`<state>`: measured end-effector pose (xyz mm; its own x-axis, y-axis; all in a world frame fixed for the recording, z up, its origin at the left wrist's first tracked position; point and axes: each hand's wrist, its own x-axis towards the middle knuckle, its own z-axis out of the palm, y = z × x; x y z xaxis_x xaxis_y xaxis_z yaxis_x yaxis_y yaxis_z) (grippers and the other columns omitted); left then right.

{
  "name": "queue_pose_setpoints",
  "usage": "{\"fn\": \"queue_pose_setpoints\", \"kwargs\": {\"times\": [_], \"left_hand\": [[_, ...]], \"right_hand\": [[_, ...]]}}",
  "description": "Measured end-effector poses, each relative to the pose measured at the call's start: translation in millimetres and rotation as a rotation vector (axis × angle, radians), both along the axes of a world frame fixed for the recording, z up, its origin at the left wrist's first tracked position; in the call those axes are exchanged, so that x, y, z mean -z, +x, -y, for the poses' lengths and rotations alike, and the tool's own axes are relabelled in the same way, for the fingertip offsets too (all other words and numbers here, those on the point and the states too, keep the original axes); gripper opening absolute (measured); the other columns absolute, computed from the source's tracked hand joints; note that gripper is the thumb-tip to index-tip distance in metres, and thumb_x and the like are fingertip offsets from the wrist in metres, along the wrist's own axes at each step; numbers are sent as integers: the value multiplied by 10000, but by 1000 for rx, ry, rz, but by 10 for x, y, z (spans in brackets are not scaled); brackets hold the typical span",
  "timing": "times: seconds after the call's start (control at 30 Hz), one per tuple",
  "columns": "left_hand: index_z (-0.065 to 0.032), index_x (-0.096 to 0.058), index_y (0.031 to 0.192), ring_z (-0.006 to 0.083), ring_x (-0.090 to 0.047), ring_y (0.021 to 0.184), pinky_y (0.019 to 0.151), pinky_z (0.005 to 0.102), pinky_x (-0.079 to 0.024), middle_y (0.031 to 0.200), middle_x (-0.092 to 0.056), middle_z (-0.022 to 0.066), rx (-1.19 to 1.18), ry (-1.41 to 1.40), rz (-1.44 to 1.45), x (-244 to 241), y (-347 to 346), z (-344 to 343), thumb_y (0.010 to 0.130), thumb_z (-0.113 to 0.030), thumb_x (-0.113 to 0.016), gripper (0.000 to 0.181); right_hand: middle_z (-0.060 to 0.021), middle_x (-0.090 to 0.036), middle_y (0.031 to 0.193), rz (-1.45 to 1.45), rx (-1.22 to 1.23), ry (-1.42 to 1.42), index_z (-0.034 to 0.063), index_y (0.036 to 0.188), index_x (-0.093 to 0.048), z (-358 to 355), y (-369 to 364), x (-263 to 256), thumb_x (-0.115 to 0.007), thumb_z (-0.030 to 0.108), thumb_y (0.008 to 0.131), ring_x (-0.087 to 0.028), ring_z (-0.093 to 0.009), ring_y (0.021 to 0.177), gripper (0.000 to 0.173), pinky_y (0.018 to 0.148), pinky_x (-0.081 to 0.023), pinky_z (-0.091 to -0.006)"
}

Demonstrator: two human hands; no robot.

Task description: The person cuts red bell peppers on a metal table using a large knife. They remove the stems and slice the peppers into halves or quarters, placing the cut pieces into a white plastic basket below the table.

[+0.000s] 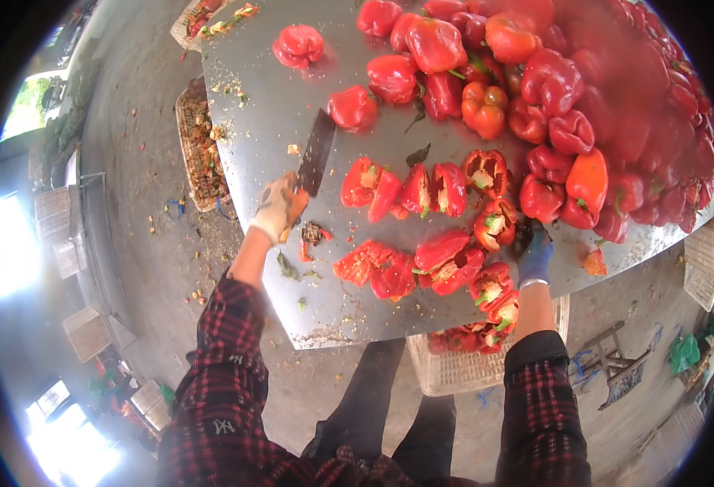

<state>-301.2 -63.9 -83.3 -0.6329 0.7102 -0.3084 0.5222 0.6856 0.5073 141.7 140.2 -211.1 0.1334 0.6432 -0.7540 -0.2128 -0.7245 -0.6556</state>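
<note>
My left hand (276, 210), in a pale work glove with dark and orange patches, grips a broad-bladed knife (318, 149). The blade lies flat over the metal table (284, 298) and points away from me, its tip beside a whole red bell pepper (353, 109). My right hand (534, 254) wears a blue and dark glove. It is at the right end of the cut peppers, close beside a halved pepper (494, 224) with its pale seed core showing. Its fingertips are partly hidden, so any hold is unclear. Split peppers (441, 190) and opened pieces (375, 268) lie in two rough rows between my hands.
Whole red peppers (551, 82) are heaped at the far right. Below the table's near edge stands a plastic crate (454, 371) with cut peppers. A basket of scraps (195, 146) is beside the left edge. A low stool (618, 362) stands on the floor at right.
</note>
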Motion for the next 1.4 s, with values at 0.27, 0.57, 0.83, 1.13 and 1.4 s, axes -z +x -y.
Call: {"fn": "queue_pose_setpoints", "kwargs": {"times": [0.27, 0.57, 0.83, 1.13, 1.4], "left_hand": [[-29, -573, 975, 190, -578, 592, 552, 304, -462, 691, -604, 100, 110, 91, -112, -772, 218, -322, 846, -172, -602, 194], [-32, -559, 985, 332, -645, 725, 653, 414, -505, 771, -637, 165, 283, -192, -307, 128, 327, -893, 873, -131, -544, 150], [-45, -563, 993, 424, -605, 765, 707, 488, -484, 802, -644, 202, 229, -209, -65, 143, 541, -334, 848, -233, -584, 239], [-64, -595, 1109, 424, -604, 925, 802, 468, -495, 907, -644, 241, 129, 63, -309, -345, 74, -1213, 843, -271, -575, 338], [-52, -577, 1181, 176, -565, 577, 537, 339, -483, 768, -612, 114, 156, -65, 263, -328, 414, -857, 824, -171, -681, 390]], "right_hand": [[-21, -668, 801, 7, 25, 34, 84, 944, -670, -71, 213, 113, -597, 235, 890, -568, -118, 569, 176, 492, -428, -232], [-21, -658, 774, 38, 20, -6, 78, 922, -660, -89, 243, 208, -566, 224, 899, -573, -128, 565, 175, 464, -427, -250], [-29, -657, 761, 38, -38, 6, 72, 925, -665, -83, 175, 0, -547, 212, 903, -564, -120, 552, 185, 465, -430, -251], [-16, -673, 778, 37, 5, -14, 87, 926, -672, -45, 24, -18, -558, 232, 905, -564, -117, 541, 186, 460, -419, -238], [-20, -660, 800, 36, 33, -85, 95, 941, -668, -106, 160, -156, -546, 246, 896, -551, -127, 582, 199, 514, -447, -256]]}}
